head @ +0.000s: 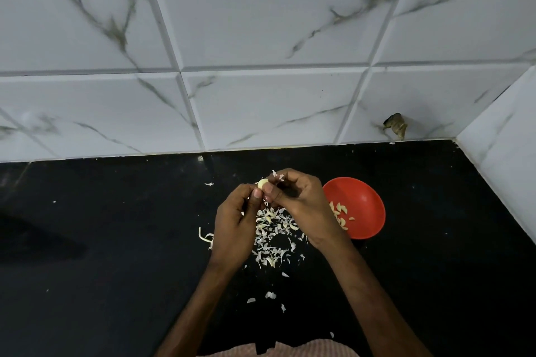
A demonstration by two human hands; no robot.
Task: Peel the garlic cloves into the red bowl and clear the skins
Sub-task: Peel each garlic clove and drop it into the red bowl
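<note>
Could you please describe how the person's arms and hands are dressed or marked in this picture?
The left forearm and right forearm are bare down to the frame's lower edge; no sleeves show. The left hand and right hand wear no gloves, and no ring, watch or bracelet is visible. A pale pink, finely patterned garment shows at the bottom edge.

I'm looking at a kitchen, a household one by the look of it. A black stone counter (116,240) runs into a corner, and white wall tiles (261,23) with grey marble veins and plain grout lines rise behind it and on the right. On the counter I see a red bowl (367,197) with peeled cloves (340,211) in it and a scatter of garlic skins (272,238) near it. One tile low on the wall has a chipped hole (396,124).
</note>
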